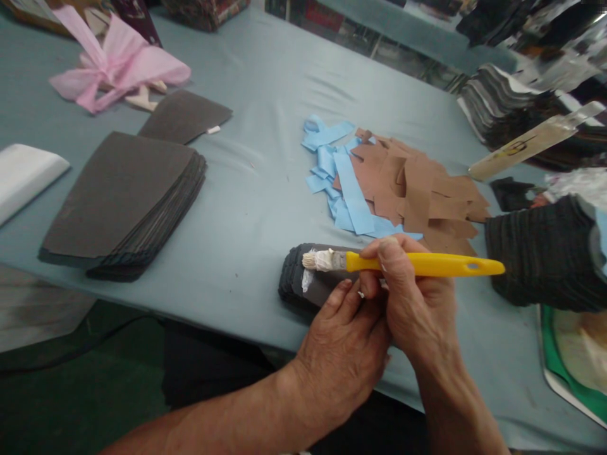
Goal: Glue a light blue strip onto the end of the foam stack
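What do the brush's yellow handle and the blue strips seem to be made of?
The yellow handle: probably plastic, smooth, one even colour, with a hole near its end. The blue strips: perhaps fabric or paper, matt; they curl and fold loosely, but no texture is clear.

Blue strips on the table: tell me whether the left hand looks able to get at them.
Probably not directly: the left hand rests on the dark stack, and the yellow-handled brush in the right hand crosses the way to the blue strips.

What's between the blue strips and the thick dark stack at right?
In the head view, brown pieces lie between the blue strips and dark stack.
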`<action>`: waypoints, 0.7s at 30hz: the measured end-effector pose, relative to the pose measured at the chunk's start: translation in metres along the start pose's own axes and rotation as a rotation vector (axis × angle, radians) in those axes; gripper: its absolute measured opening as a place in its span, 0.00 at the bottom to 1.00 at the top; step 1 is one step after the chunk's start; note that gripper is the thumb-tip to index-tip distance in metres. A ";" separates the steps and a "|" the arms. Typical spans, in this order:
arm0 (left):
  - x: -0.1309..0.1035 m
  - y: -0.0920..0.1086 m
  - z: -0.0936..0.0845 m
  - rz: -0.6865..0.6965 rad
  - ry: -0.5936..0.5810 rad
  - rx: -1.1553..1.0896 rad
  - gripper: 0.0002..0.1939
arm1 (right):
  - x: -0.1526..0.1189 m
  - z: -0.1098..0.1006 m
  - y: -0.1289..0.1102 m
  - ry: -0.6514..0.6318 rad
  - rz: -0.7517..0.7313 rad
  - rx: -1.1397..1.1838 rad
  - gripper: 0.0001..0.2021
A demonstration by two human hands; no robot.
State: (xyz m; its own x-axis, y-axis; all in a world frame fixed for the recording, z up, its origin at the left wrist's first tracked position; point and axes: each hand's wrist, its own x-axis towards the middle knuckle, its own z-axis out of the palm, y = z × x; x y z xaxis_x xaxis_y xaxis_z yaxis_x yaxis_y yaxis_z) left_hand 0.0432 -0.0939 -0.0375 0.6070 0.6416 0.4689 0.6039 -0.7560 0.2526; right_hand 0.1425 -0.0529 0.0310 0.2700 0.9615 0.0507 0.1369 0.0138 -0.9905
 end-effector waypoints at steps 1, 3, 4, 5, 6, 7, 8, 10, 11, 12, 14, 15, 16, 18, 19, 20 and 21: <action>0.000 0.000 0.000 0.000 -0.001 0.005 0.24 | 0.000 0.000 0.000 -0.006 0.004 0.001 0.20; 0.000 0.000 0.000 0.007 -0.011 0.009 0.23 | 0.001 0.001 0.000 -0.008 0.022 -0.005 0.20; 0.000 0.000 -0.001 0.010 -0.017 0.007 0.22 | 0.000 0.001 0.000 -0.004 0.031 -0.011 0.20; 0.000 0.000 -0.001 0.013 -0.024 0.004 0.22 | 0.000 0.001 0.000 0.002 0.036 -0.018 0.21; 0.000 0.000 -0.001 0.014 -0.026 0.004 0.22 | 0.000 0.001 0.000 0.010 0.034 -0.023 0.21; 0.000 0.000 -0.001 0.013 -0.027 0.006 0.22 | 0.000 0.001 0.000 0.016 0.029 -0.028 0.21; 0.000 0.000 -0.001 0.010 -0.025 0.010 0.23 | 0.001 0.002 0.000 0.021 0.021 -0.029 0.21; 0.000 0.000 -0.001 0.005 -0.018 0.018 0.23 | 0.001 0.002 -0.001 0.032 0.010 -0.025 0.21; 0.000 0.000 0.000 0.007 -0.016 0.021 0.23 | 0.001 0.002 -0.001 0.033 0.010 -0.023 0.21; 0.000 0.000 0.000 0.009 -0.017 0.023 0.23 | 0.001 0.002 -0.001 0.031 0.008 -0.021 0.21; 0.000 0.000 0.000 0.012 -0.023 0.022 0.23 | 0.000 0.002 -0.001 0.022 0.006 -0.019 0.21; 0.000 0.000 0.000 0.010 -0.029 0.022 0.23 | 0.000 0.002 -0.001 0.019 0.007 -0.021 0.22; 0.000 0.000 0.000 0.009 -0.036 0.020 0.24 | 0.000 0.002 -0.001 0.021 0.005 -0.025 0.22; 0.000 0.000 0.000 0.009 -0.052 0.012 0.24 | -0.001 0.002 -0.001 0.038 0.001 -0.039 0.23; 0.000 0.000 0.001 0.009 -0.058 0.010 0.24 | -0.001 0.002 -0.002 0.051 -0.001 -0.043 0.24; 0.000 0.000 0.001 0.006 -0.056 0.009 0.24 | -0.001 0.003 -0.001 0.063 -0.004 -0.042 0.24; -0.001 0.000 0.001 0.003 -0.048 0.010 0.24 | 0.000 0.002 -0.001 0.073 -0.004 -0.036 0.24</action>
State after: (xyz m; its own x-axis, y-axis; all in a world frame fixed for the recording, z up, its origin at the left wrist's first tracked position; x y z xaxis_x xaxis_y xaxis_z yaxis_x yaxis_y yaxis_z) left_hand 0.0437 -0.0945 -0.0385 0.6326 0.6450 0.4286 0.6071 -0.7567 0.2426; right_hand 0.1399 -0.0525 0.0319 0.3381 0.9389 0.0653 0.1724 0.0064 -0.9850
